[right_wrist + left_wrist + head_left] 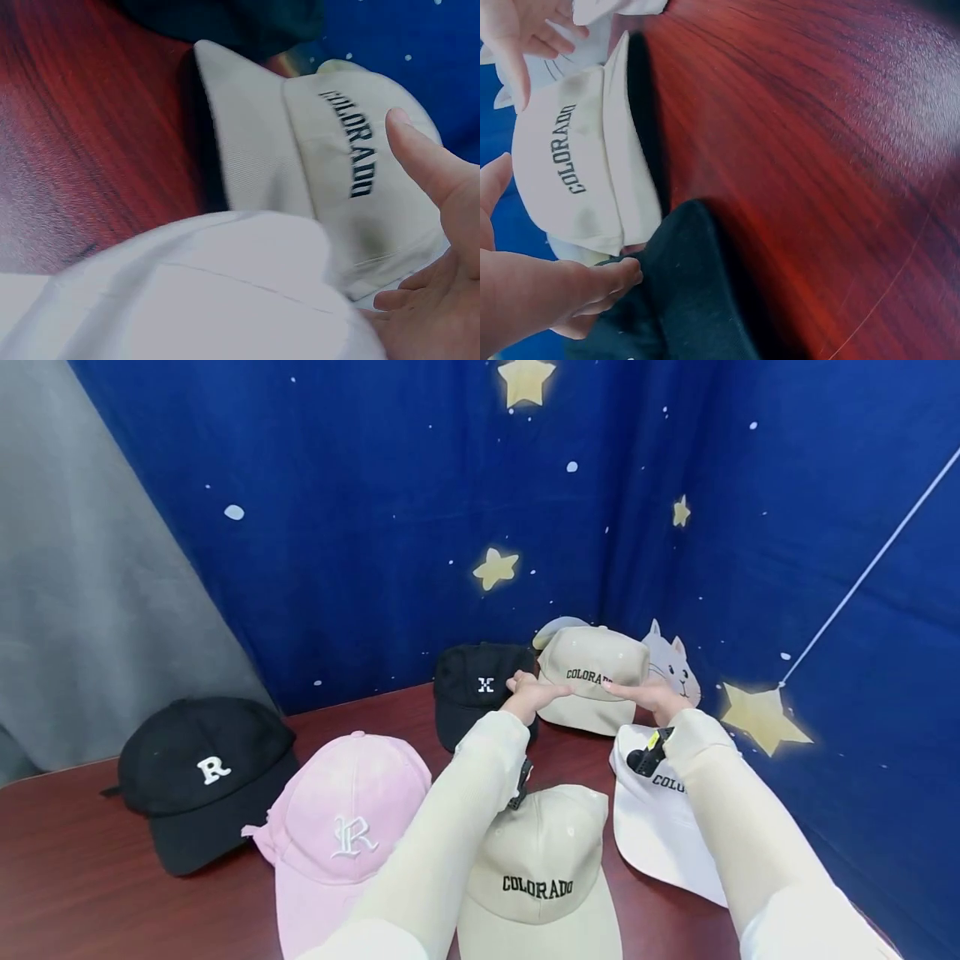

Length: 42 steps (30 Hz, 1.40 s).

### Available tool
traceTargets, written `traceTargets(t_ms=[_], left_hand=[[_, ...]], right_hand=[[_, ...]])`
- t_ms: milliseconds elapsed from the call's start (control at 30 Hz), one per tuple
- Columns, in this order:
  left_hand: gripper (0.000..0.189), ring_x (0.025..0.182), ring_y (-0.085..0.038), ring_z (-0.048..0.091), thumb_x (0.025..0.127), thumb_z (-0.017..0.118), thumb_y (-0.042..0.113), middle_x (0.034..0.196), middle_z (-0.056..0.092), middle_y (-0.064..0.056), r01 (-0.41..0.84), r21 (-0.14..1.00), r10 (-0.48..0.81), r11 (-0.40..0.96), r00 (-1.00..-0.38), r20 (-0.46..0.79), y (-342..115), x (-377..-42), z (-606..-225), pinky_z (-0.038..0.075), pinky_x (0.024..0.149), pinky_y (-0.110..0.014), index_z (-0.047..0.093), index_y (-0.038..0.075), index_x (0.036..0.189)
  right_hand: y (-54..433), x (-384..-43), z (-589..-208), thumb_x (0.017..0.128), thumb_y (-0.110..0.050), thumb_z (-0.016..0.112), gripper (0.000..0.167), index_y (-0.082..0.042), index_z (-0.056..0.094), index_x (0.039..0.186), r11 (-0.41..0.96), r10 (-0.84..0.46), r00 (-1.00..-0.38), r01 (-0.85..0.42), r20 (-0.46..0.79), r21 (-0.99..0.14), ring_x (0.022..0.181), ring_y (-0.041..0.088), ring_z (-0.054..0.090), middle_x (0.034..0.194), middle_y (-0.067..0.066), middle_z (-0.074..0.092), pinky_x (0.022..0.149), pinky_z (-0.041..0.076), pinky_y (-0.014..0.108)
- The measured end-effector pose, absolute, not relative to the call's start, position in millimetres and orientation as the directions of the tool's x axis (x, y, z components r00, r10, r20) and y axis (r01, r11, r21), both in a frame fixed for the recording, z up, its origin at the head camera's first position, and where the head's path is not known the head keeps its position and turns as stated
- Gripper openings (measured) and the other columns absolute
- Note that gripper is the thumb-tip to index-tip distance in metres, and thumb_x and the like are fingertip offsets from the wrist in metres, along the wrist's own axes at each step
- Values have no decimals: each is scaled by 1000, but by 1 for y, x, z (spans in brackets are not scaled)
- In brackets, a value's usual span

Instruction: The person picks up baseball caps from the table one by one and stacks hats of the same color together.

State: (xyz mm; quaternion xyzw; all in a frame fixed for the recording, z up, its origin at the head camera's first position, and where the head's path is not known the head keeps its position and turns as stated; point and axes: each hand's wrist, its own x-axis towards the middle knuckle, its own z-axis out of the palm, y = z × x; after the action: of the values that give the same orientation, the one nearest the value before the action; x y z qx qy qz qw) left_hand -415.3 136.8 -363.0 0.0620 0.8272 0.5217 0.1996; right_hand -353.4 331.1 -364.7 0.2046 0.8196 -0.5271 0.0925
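At the back of the table sits a cream cap [600,652] with COLORADO across its front, brim facing forward. My left hand [534,693] is at its left side, between it and a black cap [480,664] with a white emblem. In the left wrist view, the left hand [555,296] has thumb and fingers spread apart, fingertips over the black cap's edge. To the cream cap's right is my right hand [658,697]. The right wrist view shows that hand [450,240] with its thumb extended before the crown and fingers loosely extended beside it. Neither hand grips the cap.
Nearer on the table [60,877] are a black R cap [202,743], a pink cap [360,785], another cream COLORADO cap [547,843] and a white cap [652,827] under my right forearm. A blue star-patterned curtain [375,527] hangs behind; a cat-shaped piece [678,668] stands by it.
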Motion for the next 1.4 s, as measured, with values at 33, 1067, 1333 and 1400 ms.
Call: traceTargets(t_ms=[33,1067,1333,1400], left_hand=[[91,129,-26,19,78,72,28,145,12,-16,-112,887,315,447,-909,-274,138,-417,-367,28,102,-34,15,-2,143],[97,126,-24,20,78,70,39,142,12,-15,-106,855,374,508,-867,-330,158,-424,-379,34,98,-37,9,4,145],[99,132,-23,16,80,68,39,149,1,-14,-105,844,411,525,-838,-360,161,-423,-383,29,102,-36,3,2,146],[98,133,-23,13,81,67,40,149,2,-14,-87,838,417,538,-836,-355,161,-422,-384,29,102,-36,4,1,146]], right_hand=[[331,-354,-367,86,-41,59,83,8,19,140,351,254,-889,451,-380,-821,135,35,9,149,19,10,107,11,48],[331,-368,-391,84,-40,63,91,11,14,139,296,284,-884,450,-372,-842,132,34,18,146,23,14,106,19,46],[328,-370,-394,85,-37,62,89,13,12,138,303,284,-889,439,-360,-846,132,36,18,145,25,13,105,19,47],[330,-370,-396,85,-37,63,89,11,11,140,283,281,-886,443,-368,-851,133,37,16,147,24,11,105,18,48]])
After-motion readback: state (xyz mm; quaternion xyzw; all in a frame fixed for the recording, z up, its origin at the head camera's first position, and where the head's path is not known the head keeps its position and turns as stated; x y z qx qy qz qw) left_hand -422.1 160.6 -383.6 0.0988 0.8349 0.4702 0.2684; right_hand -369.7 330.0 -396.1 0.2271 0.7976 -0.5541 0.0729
